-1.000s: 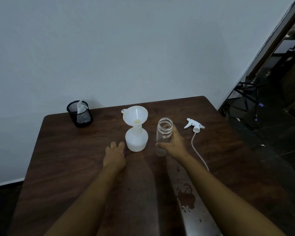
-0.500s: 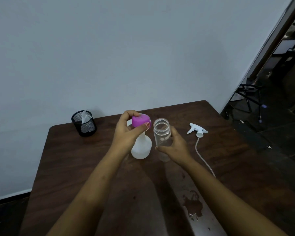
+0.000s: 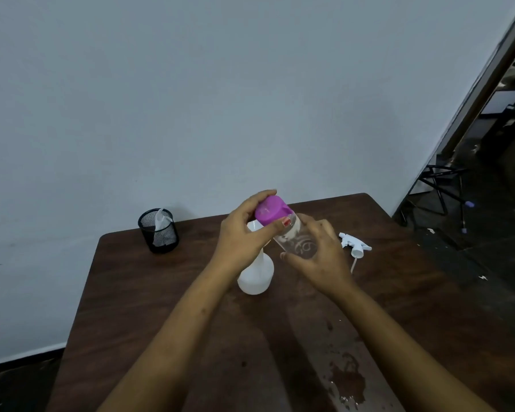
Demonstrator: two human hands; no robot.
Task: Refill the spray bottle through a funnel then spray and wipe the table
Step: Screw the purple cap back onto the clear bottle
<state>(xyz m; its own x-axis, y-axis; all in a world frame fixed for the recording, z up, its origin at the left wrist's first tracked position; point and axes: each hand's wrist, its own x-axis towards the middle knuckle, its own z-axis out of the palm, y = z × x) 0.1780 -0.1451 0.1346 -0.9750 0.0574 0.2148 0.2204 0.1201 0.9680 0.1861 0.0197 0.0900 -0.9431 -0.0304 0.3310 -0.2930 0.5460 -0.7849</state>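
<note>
Far left: black mesh cup (image 3: 158,231) with a white scrap inside, near the wall, well apart from the work. Not involved.

Centre: left hand (image 3: 241,233) closed over purple cap (image 3: 270,210), thumb and fingers pinching its rim, cap seated on mouth of clear jar (image 3: 296,239). Jar tilted, mouth toward the left, lifted off the table (image 3: 161,307). Whether cap is threaded or merely resting: cannot tell.

Below and behind the left hand: white spray bottle (image 3: 255,275) upright on table, neck hidden by the wrist. Funnel mostly hidden; only a pale edge visible by the left palm, so seating in the neck unconfirmed.

Right of centre: right hand (image 3: 318,257) wrapped around jar body, gripping it from the near side. Jar looks nearly empty; a little liquid or residue possible.

Far right: white trigger head (image 3: 354,243) with dip tube lying on table, apart from bottle. Bottle therefore not yet closed.

Near right: puddle (image 3: 347,382) and droplets on the tabletop.

Risks, judged:
- Left wrist just beside bottle and funnel; a twist of the cap could knock funnel out or tip the light bottle.
- Tilted jar could drip if cap cross-threads.
- Wet palms from the puddle area could slip on smooth jar.
- Right elbow sweep could drag the dip tube off the right edge.
</note>
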